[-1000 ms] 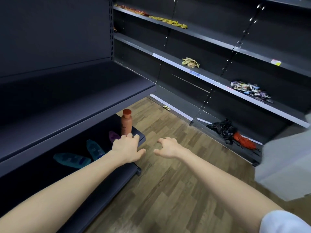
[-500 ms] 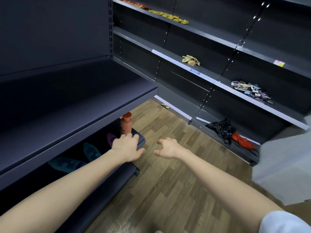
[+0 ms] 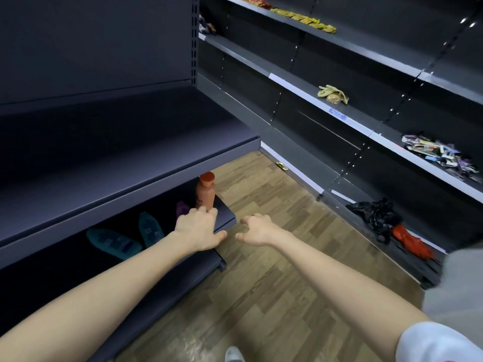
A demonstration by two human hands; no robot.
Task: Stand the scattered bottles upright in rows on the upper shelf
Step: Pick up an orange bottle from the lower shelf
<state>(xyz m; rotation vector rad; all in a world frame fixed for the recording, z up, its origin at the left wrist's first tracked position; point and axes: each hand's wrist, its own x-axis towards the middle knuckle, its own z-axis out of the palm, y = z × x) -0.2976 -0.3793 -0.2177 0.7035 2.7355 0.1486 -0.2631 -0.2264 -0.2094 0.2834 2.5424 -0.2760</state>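
Reach step: left hand [image 3: 198,228], fingers unclenched, touches the orange bottle [image 3: 206,192] upright at its 12 o'clock on the lower shelf [image 3: 225,218]; next, grip and lift it to the upper shelf [image 3: 130,158]; right hand [image 3: 257,229] loosely curled, empty.

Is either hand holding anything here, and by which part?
Nothing is held. The left hand has its fingertips at the base of the upright orange bottle, thumb splayed clear; the right hand is empty.
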